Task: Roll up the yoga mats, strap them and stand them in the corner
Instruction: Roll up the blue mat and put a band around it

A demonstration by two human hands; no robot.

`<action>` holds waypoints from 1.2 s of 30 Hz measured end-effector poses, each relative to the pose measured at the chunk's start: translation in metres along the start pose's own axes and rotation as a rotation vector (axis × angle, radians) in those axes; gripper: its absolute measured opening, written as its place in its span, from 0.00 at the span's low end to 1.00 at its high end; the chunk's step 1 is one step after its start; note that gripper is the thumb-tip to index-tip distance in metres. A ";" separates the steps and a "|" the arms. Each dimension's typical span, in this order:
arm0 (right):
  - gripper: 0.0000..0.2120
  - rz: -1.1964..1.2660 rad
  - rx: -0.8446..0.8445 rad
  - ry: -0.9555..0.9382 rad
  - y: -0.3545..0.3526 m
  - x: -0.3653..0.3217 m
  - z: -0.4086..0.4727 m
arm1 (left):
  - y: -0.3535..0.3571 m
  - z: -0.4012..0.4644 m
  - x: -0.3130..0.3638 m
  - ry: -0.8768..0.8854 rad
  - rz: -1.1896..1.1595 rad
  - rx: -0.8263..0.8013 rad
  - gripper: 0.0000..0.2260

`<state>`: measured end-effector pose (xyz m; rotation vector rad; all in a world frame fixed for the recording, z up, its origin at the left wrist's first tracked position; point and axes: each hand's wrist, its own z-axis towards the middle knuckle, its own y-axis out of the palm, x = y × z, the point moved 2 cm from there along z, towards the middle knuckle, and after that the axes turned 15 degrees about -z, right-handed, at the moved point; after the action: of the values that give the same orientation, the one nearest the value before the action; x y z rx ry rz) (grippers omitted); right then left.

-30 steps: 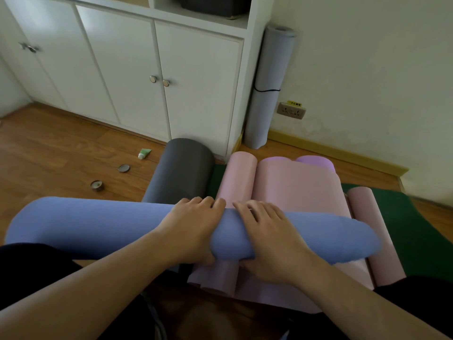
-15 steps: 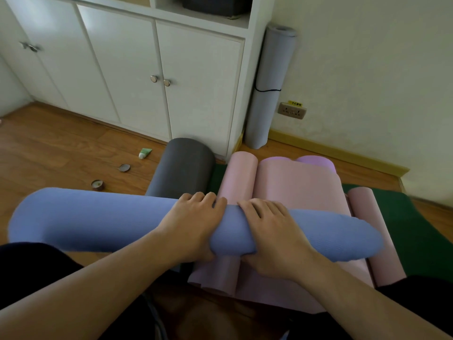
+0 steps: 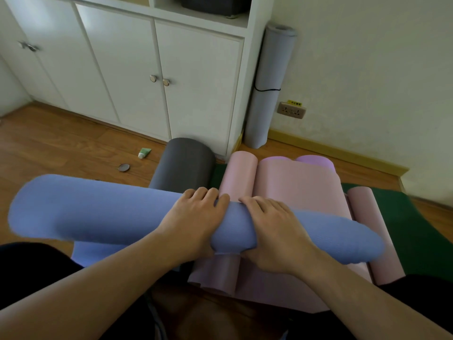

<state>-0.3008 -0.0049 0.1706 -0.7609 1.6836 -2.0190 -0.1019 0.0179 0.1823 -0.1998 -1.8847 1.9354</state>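
Note:
A rolled blue yoga mat [image 3: 93,212] lies crosswise in front of me, over a pile of other mats. My left hand [image 3: 193,222] and my right hand [image 3: 274,229] grip it side by side at its middle, fingers curled over the top and thumbs underneath. A loose blue flap [image 3: 98,255] shows below the roll on the left. Under it lie pink mats [image 3: 301,190], a dark grey roll [image 3: 183,163], a purple roll [image 3: 316,160] and a green mat [image 3: 421,229]. A grey rolled mat [image 3: 267,87] with a black strap stands upright in the corner.
White cabinet doors [image 3: 137,69] fill the back wall left of the corner. A small green tube [image 3: 144,152] and a round tin [image 3: 124,167] lie on the wooden floor [image 3: 49,143]. A wall socket [image 3: 291,110] sits right of the standing mat. My dark-clothed legs frame the bottom.
The left end of the blue roll has risen a little off the floor while both hands keep the same grip at its middle.

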 end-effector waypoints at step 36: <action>0.56 -0.148 -0.100 -0.056 -0.006 -0.005 -0.002 | 0.011 0.000 -0.010 -0.039 -0.096 -0.066 0.49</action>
<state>-0.2985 0.0008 0.1759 -0.9937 1.7537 -2.0012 -0.0949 0.0145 0.1700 -0.0901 -1.9476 1.8282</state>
